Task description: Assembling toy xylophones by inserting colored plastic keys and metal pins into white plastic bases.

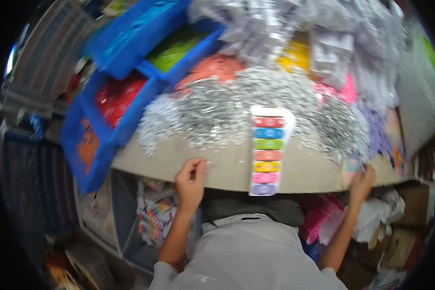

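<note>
My left hand [191, 182] is raised just over the table's front edge, thumb and fingers pinched together. Whatever lies between them is too small to make out. My right hand [363, 182] is at the right front of the table, its fingers blurred, at a pale coloured card [351, 166]. Between the hands a white card strip [252, 145] lies upright on the table, with a column of coloured rectangular pieces in red, blue, green, coral, yellow, pink and purple. Behind it spread heaps of small silvery pieces [210, 113] and small white pieces [270, 87].
Blue bins [125, 123] with red, orange, green and blue pieces stand at the left. Coral pieces [217, 67], yellow pieces [295, 55] and purple pieces [376, 133] lie around the heaps. Clear plastic packets [331, 48] pile up at the back. A grey crate [125, 217] sits below the table.
</note>
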The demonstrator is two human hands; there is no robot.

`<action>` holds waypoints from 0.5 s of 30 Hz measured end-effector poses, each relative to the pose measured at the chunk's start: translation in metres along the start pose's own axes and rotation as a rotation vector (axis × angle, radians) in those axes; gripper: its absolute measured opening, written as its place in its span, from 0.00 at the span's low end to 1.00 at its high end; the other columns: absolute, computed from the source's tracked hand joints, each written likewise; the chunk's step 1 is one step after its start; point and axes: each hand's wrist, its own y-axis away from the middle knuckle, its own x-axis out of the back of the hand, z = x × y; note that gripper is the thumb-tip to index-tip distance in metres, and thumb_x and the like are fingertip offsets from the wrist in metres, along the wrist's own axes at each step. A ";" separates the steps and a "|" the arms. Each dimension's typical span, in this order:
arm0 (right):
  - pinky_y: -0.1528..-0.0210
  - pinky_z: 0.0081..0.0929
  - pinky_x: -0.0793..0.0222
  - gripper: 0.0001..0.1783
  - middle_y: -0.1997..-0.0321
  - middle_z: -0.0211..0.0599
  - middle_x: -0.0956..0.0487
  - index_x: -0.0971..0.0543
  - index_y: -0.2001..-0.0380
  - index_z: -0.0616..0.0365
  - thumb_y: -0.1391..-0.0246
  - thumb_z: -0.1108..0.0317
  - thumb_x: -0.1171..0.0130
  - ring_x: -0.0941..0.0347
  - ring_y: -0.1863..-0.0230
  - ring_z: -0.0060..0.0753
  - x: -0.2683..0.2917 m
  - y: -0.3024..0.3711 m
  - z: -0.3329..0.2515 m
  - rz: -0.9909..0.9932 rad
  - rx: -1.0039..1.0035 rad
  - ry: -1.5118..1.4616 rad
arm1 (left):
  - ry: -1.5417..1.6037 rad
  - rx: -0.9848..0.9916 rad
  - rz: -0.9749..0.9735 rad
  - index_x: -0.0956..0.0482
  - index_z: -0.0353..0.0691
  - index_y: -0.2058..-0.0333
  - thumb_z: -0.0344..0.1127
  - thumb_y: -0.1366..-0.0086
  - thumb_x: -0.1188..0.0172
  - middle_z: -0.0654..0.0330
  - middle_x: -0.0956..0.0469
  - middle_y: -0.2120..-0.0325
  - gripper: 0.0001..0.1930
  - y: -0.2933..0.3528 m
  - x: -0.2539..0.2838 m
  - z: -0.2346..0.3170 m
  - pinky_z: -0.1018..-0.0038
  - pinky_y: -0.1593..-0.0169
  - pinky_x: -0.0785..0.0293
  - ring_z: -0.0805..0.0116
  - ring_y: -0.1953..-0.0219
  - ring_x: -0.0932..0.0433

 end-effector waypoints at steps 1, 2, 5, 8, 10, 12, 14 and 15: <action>0.46 0.41 0.34 0.11 0.54 0.50 0.23 0.25 0.54 0.63 0.39 0.72 0.45 0.28 0.51 0.53 -0.001 0.002 0.022 -0.019 0.010 0.002 | -0.007 0.010 0.030 0.19 0.33 0.61 0.29 0.29 0.41 0.69 0.22 0.69 0.05 -0.001 0.005 -0.006 0.83 0.63 0.31 0.84 0.67 0.27; 0.46 0.42 0.34 0.10 0.55 0.51 0.24 0.24 0.54 0.63 0.38 0.72 0.45 0.28 0.52 0.54 -0.001 0.003 0.031 -0.036 0.020 0.009 | -0.011 0.021 0.059 0.19 0.33 0.61 0.29 0.29 0.41 0.68 0.21 0.68 0.05 -0.005 0.010 -0.009 0.83 0.62 0.31 0.83 0.67 0.27; 0.51 0.45 0.36 0.07 0.60 0.50 0.26 0.26 0.58 0.63 0.36 0.71 0.48 0.30 0.56 0.56 0.010 -0.006 0.018 -0.123 0.042 0.023 | -0.181 -0.059 0.212 0.19 0.33 0.61 0.29 0.30 0.40 0.68 0.22 0.69 0.05 -0.021 0.032 -0.010 0.82 0.65 0.31 0.83 0.69 0.28; 0.53 0.46 0.37 0.07 0.64 0.50 0.28 0.29 0.60 0.65 0.33 0.71 0.50 0.32 0.59 0.56 0.003 -0.012 0.002 -0.108 0.092 0.021 | -0.277 -0.136 0.344 0.18 0.34 0.61 0.29 0.32 0.38 0.65 0.21 0.71 0.05 -0.044 0.055 -0.016 0.78 0.67 0.30 0.78 0.72 0.26; 0.54 0.41 0.35 0.08 0.65 0.47 0.29 0.29 0.58 0.64 0.31 0.69 0.51 0.32 0.63 0.50 -0.005 -0.011 0.000 -0.028 -0.007 -0.099 | -0.576 -0.303 0.352 0.17 0.35 0.62 0.29 0.33 0.38 0.60 0.20 0.71 0.04 -0.059 0.066 -0.014 0.74 0.67 0.28 0.71 0.72 0.24; 0.56 0.36 0.34 0.08 0.66 0.43 0.29 0.29 0.58 0.64 0.30 0.69 0.51 0.32 0.64 0.43 0.003 -0.005 -0.046 0.034 -0.073 -0.285 | -0.629 -0.305 0.320 0.17 0.36 0.64 0.30 0.35 0.37 0.56 0.20 0.70 0.05 -0.072 0.065 -0.009 0.69 0.66 0.26 0.62 0.72 0.22; 0.57 0.32 0.34 0.08 0.66 0.39 0.29 0.29 0.58 0.64 0.29 0.68 0.51 0.33 0.66 0.36 0.012 0.001 -0.093 0.104 -0.141 -0.458 | -0.753 -0.375 0.255 0.17 0.37 0.65 0.33 0.36 0.35 0.56 0.19 0.70 0.05 -0.083 0.062 -0.012 0.66 0.64 0.25 0.58 0.69 0.21; 0.59 0.27 0.34 0.07 0.65 0.35 0.29 0.28 0.58 0.63 0.29 0.69 0.50 0.34 0.66 0.30 0.012 0.005 -0.109 0.059 -0.124 -0.574 | -0.746 -0.380 0.246 0.17 0.37 0.65 0.33 0.36 0.35 0.56 0.19 0.70 0.05 -0.088 0.059 -0.014 0.66 0.64 0.25 0.58 0.69 0.21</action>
